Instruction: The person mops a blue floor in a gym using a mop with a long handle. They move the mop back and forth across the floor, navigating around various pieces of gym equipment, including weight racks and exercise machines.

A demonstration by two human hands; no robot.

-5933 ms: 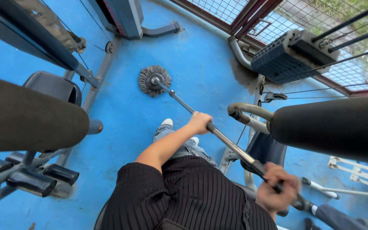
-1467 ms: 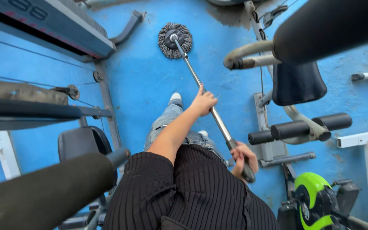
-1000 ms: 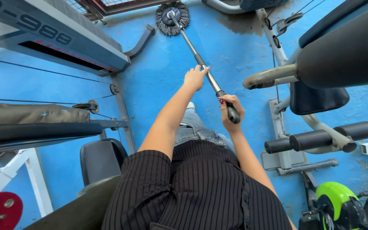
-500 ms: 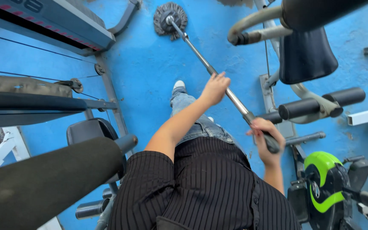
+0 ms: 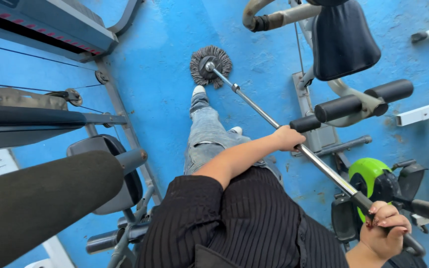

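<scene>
Left hand (image 5: 289, 139) clenches the mop handle (image 5: 269, 118) midway; right hand (image 5: 387, 229) grips its dark upper end. The grey mop head (image 5: 210, 64) rests on the blue floor (image 5: 175, 59), just ahead of the person's shoe (image 5: 198, 91), among exercise machines.

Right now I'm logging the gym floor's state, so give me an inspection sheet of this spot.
Surface: blue painted floor, scuffed and patchy.
Job's things: round grey mop head flat on the floor; metal mop pole slanting up to the hands.
Clutter: green-and-black machine near the pole's end.
Grips: left hand closed mid-pole; right hand closed on the dark handle end.
Cables: thin machine cables at left.
Surroundings: padded rollers, dark seat pad, grey machine frame.
</scene>
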